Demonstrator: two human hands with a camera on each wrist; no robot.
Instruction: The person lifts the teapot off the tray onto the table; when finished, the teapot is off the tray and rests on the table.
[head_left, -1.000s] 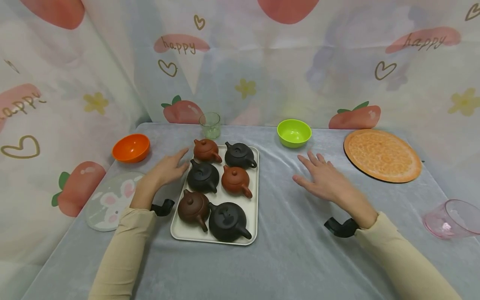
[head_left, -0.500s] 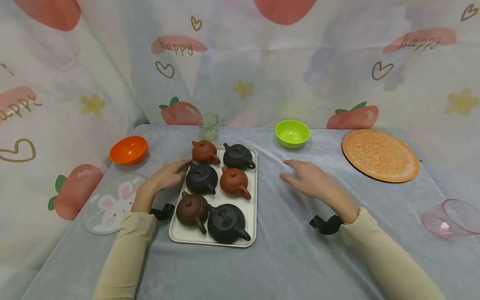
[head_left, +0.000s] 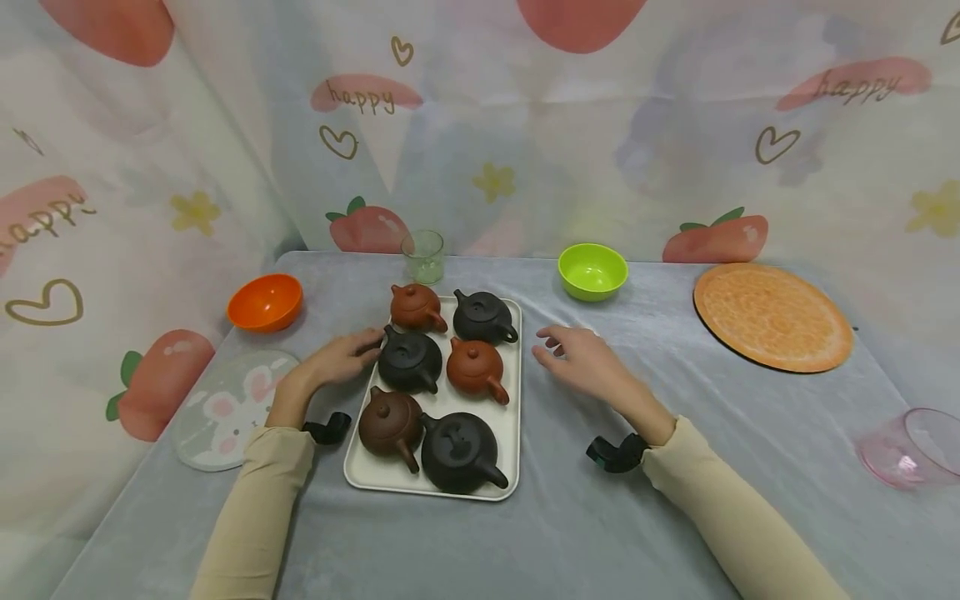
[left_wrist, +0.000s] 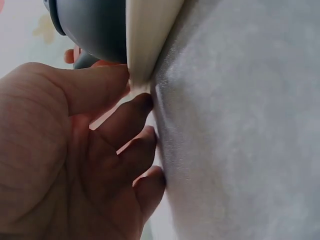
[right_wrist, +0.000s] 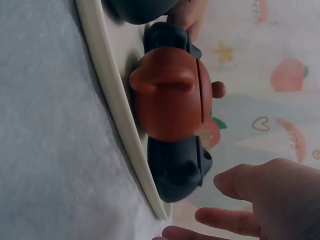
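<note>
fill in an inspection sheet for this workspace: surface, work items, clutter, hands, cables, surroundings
Surface: grey tablecloth, lightly wrinkled.
Work items: white tray holding three black teapots, two reddish-brown teapots and one dark-brown teapot.
Clutter: orange bowl, rabbit-print round mat, green-tinted glass, lime-green bowl, orange round mat, pink-tinted cup; all outside the tray.
Left hand: touches the tray's left edge; whether it grips is unclear.
Right hand: apart from the tray, fingers loosely bent, holding nothing.
Cables: nothing seen.
Surroundings: curtain printed with strawberries, hearts and "happy", behind and to the left.
</note>
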